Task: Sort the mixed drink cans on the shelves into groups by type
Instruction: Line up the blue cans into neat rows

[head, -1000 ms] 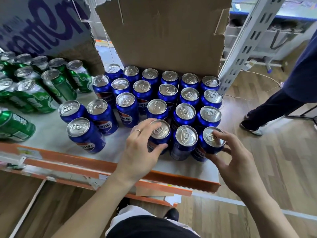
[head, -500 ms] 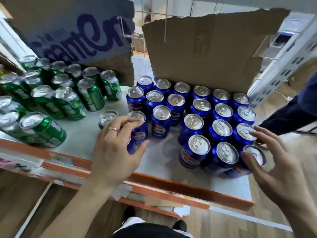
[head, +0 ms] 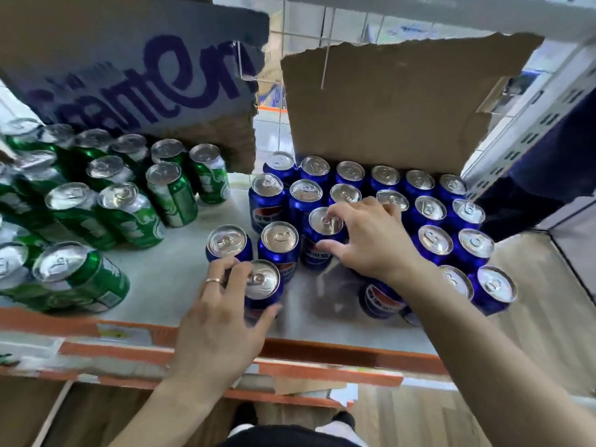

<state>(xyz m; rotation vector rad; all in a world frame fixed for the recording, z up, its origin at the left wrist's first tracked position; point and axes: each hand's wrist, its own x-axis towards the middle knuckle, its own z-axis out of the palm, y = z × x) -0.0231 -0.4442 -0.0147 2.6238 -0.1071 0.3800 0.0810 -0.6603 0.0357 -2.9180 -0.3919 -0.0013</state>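
Several blue Pepsi cans point(head: 432, 211) stand upright on the right half of the white shelf point(head: 167, 275). Several green cans point(head: 129, 214) stand grouped on the left half. My left hand point(head: 222, 311), a ring on one finger, grips a blue can point(head: 263, 282) near the shelf's front edge, thumb on its right side. My right hand point(head: 367, 240) reaches in over the blue group and grips another blue can point(head: 324, 230) around its top, thumb low on its front. Two more blue cans point(head: 279, 240) stand between the hands, apart from the main block.
Torn cardboard panels point(head: 387, 108) stand behind both groups. An orange rail point(head: 322, 350) edges the shelf front. A perforated metal upright point(head: 529, 124) rises at the right, with a person in dark clothing point(head: 554, 175) beyond it. A bare patch of shelf lies between green and blue cans.
My right hand left the front-right cans and moved left onto a can in the middle of the blue group. My left hand now grips a front blue can. The view shifted left.
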